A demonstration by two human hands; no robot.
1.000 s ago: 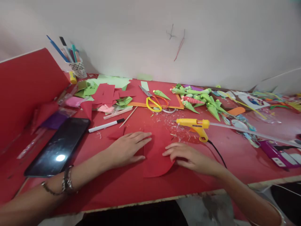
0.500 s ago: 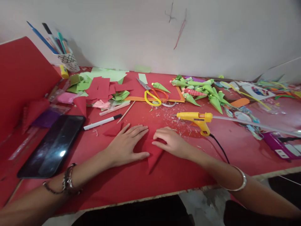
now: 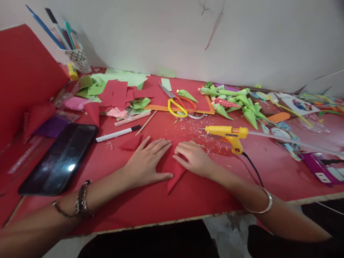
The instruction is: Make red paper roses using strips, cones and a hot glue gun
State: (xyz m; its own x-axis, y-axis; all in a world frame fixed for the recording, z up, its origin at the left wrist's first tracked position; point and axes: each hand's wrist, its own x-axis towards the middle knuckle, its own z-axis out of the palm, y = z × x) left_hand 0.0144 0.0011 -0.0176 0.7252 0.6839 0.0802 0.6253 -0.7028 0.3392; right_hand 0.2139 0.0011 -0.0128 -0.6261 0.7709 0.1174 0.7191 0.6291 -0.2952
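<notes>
My left hand (image 3: 149, 161) lies flat with its fingers spread on the red surface, the thumb reaching to the edge of a folded red paper piece (image 3: 174, 178). The piece tapers to a point toward me, and its upper part is hard to make out against the red tabletop. My right hand (image 3: 192, 157) is curled over its upper right side, fingers bent and thumb against the paper. Just beyond my left fingertips are flat red paper pieces (image 3: 130, 143). A yellow glue gun (image 3: 227, 136) lies to the right of my right hand.
Behind my hands are scissors (image 3: 177, 107), a marker (image 3: 118, 133), a wooden stick (image 3: 146, 122) and green paper cones (image 3: 249, 114). A phone (image 3: 57, 161) lies on the left, near a pen cup (image 3: 79, 61). The glue gun's cord (image 3: 254, 168) runs toward the front edge.
The camera view has shifted slightly, so the things at the back sit higher in the picture. Both hands stay at the red paper, with the right thumb a little lower over it.
</notes>
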